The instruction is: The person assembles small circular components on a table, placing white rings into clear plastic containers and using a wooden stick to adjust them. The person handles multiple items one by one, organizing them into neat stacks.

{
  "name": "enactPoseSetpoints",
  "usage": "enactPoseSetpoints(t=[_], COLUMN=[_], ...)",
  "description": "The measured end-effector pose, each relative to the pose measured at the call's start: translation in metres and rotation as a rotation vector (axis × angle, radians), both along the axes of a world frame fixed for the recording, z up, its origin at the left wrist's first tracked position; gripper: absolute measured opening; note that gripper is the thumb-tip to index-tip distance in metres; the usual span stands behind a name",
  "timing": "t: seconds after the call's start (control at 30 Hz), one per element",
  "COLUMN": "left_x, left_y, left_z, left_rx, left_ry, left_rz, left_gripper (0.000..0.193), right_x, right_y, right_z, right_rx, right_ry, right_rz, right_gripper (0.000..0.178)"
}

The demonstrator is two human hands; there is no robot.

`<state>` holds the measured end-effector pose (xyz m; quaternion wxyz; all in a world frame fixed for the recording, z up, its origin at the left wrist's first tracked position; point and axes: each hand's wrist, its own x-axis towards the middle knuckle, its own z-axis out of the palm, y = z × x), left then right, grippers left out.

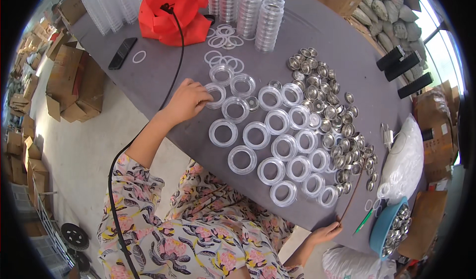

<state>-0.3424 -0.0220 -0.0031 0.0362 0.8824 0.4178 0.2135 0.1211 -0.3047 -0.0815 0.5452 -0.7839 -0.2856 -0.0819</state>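
Observation:
My left hand (189,100) is at the left end of a group of clear plastic rings (257,135). Its curled fingers close over the rim of one clear plastic ring (218,89); the fingertips are partly hidden. At the table's near edge, my right hand (323,233) grips the lower end of a thin brown stick (353,198). The stick slants up and right, its far end among small silver metal cups (349,150). Several of these cups lie in a loose heap right of the rings. Flat white rings (218,42) lie beyond my left hand.
Stacks of clear plastic pieces (270,23) and a red bag (168,18) stand at the far side. A black phone (122,53) lies far left. A black cable (179,61) crosses near my left arm. At right are a green pen (363,221), blue basin (378,229) and white plastic bag (404,160).

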Motion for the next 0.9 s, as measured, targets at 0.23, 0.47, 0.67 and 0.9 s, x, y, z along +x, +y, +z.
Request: enactPoseSetpoints(t=[0.23, 0.47, 0.67, 0.9], left_x=[0.001, -0.005, 0.005, 0.016], left_y=[0.065, 0.124, 0.129, 0.089], left_z=[-0.009, -0.043, -0.044, -0.018], left_rx=[-0.314, -0.262, -0.427, 0.067], left_ry=[-0.586, -0.318, -0.881, -0.796], left_rz=[0.257, 0.572, 0.642, 0.442], left_gripper=[0.023, 0.029, 0.024, 0.012], right_x=[0.004, 0.045, 0.007, 0.004], right_y=[-0.003, -0.008, 0.017, 0.030], right_z=[-0.001, -0.034, -0.032, -0.030], right_rx=[-0.016, -0.049, -0.034, 0.010], right_ry=[0.009, -0.335, -0.227, -0.263], right_rz=[-0.018, -0.013, 0.031, 0.058], right_gripper=[0.028, 0.033, 0.031, 0.030])
